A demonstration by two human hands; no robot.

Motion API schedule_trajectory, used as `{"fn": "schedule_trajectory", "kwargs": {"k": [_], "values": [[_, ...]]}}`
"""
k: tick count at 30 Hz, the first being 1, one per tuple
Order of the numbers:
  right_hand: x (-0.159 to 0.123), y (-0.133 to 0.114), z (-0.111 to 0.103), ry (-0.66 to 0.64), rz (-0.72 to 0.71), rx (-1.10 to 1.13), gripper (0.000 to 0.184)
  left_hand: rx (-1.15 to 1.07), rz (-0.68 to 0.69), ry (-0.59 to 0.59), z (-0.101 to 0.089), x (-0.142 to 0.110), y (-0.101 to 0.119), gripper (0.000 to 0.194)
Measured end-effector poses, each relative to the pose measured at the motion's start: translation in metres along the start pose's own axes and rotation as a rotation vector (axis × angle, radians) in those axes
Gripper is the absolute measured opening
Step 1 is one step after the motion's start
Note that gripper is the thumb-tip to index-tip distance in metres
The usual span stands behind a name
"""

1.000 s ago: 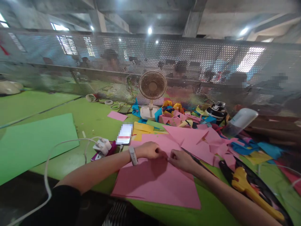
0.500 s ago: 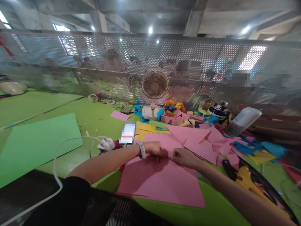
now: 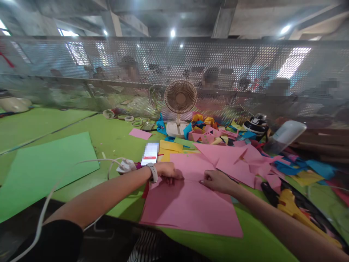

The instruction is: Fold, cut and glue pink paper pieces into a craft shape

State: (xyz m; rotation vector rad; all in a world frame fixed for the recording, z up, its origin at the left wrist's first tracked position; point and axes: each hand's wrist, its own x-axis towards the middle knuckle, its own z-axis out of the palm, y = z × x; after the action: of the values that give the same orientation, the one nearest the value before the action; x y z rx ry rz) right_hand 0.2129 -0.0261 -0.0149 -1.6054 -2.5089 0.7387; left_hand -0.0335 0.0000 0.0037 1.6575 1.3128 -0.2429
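Note:
A large sheet of pink paper (image 3: 200, 214) lies in front of me on other pink paper, with a straight line running across it between my hands. My left hand (image 3: 169, 171), with a pale watch band at the wrist, is closed on the paper at the left end of this line, thumb side down. At the right, my right hand (image 3: 216, 181) has its fingers curled and pinched at the same line. A gap of pink paper separates the two hands. The undersides of my fingers are partly hidden.
A phone (image 3: 149, 153) and white charger (image 3: 126, 166) lie left of the paper. Behind stands a fan (image 3: 180, 97) beside coloured scraps (image 3: 207, 133). A green sheet (image 3: 51, 163) is at left; a clear bottle (image 3: 287, 136) and yellow-handled tool (image 3: 290, 207) are at right.
My left hand has slid left along the line on the pink paper. My right hand has shifted slightly right, so the gap between them is wider.

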Motion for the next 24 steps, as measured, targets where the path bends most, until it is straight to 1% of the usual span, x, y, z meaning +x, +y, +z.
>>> {"fn": "schedule_trajectory", "kwargs": {"k": [6,12,15,18,20,22,24], "values": [[0.0,0.001,0.001,-0.007,0.0,-0.002,0.03,-0.037,-0.067,0.064,0.001,-0.017,-0.011,0.057],[0.002,0.006,0.003,-0.011,-0.002,-0.009,0.03,-0.059,-0.137,0.128,0.003,-0.032,-0.018,0.058],[0.003,0.007,0.003,-0.014,-0.003,-0.002,0.029,-0.036,-0.144,0.148,0.002,-0.037,-0.02,0.055],[0.002,0.007,0.002,-0.02,-0.004,0.014,0.029,0.029,-0.137,0.18,-0.001,-0.04,-0.017,0.051],[0.002,0.007,0.002,-0.028,-0.003,0.031,0.029,0.09,-0.117,0.233,-0.003,-0.042,-0.011,0.048],[0.001,0.007,0.001,-0.037,-0.003,0.053,0.029,0.148,-0.085,0.318,-0.002,-0.044,-0.004,0.048],[0.001,0.007,0.001,-0.04,-0.002,0.078,0.03,0.209,-0.013,0.452,0.003,-0.044,0.003,0.05]]}}
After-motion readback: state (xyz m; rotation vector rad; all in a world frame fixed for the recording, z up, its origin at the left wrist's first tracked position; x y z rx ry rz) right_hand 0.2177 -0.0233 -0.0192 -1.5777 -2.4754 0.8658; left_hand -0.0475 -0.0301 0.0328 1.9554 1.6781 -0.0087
